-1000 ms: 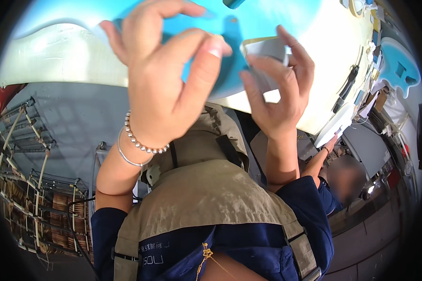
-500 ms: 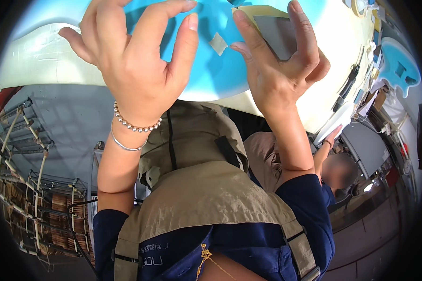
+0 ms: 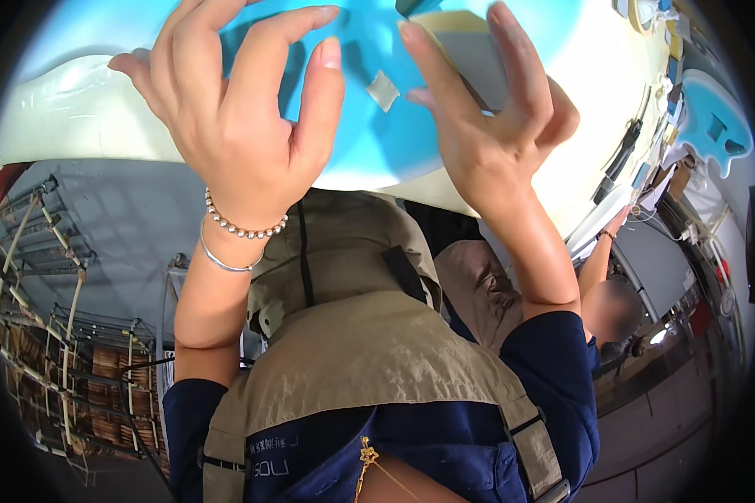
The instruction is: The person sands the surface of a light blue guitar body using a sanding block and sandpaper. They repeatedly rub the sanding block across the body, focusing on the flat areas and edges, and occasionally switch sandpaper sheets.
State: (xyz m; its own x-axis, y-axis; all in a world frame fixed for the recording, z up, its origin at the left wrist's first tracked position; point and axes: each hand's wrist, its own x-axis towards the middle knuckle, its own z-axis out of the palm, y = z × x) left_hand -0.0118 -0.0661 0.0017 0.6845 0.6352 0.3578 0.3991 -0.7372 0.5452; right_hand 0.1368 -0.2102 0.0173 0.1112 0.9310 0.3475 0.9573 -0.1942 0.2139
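A glossy blue guitar body [image 3: 365,155], partly out of the picture, lies under both hands. My left hand [image 3: 239,113] is over its left part, fingers spread and nothing in them. My right hand [image 3: 495,126] is over its right part, with thumb, index and middle finger apart. Behind these fingers shows a grey sheet with a yellowish edge [image 3: 471,60], which looks like sandpaper; I cannot tell whether the hand touches it. A small pale square piece [image 3: 383,90] is between my two hands, apart from both. At the top edge a dark teal object [image 3: 411,7] is cut off.
A pale work table [image 3: 84,109] supports the guitar body. Another blue guitar body [image 3: 715,124] stands at the far right, near tools and papers. A co-worker [image 3: 600,310] is at my right, an arm on the table. Metal racks [image 3: 50,335] stand at lower left.
My right hand has shifted slightly left, and the grey sheet with it. The small pale piece appears a little lower and farther left. My left hand has moved slightly, its fingers still spread.
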